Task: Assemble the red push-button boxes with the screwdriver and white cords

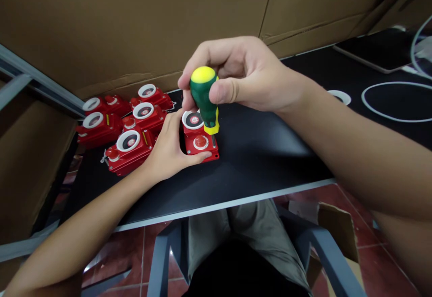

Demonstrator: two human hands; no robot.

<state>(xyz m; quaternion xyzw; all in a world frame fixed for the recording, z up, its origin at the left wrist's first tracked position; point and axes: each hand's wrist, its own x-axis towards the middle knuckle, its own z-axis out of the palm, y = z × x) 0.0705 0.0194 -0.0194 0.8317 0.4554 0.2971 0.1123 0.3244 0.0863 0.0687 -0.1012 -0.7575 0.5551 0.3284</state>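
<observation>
My right hand (pixel 236 78) is closed round the green and yellow handle of a screwdriver (pixel 204 101), which stands upright with its tip down on a red box-shaped device (pixel 200 141). That device has a white ring and a red button on top. My left hand (pixel 170 150) grips the device from its left side and front, holding it on the black tabletop (pixel 263 162).
Several more red devices (pixel 130 146) with white rings lie grouped at the back left of the table. Brown cardboard (pixel 135 22) walls the back. A white ring (pixel 340 96), a white cable loop (pixel 398 101) and a dark flat tablet (pixel 381 49) lie at the right.
</observation>
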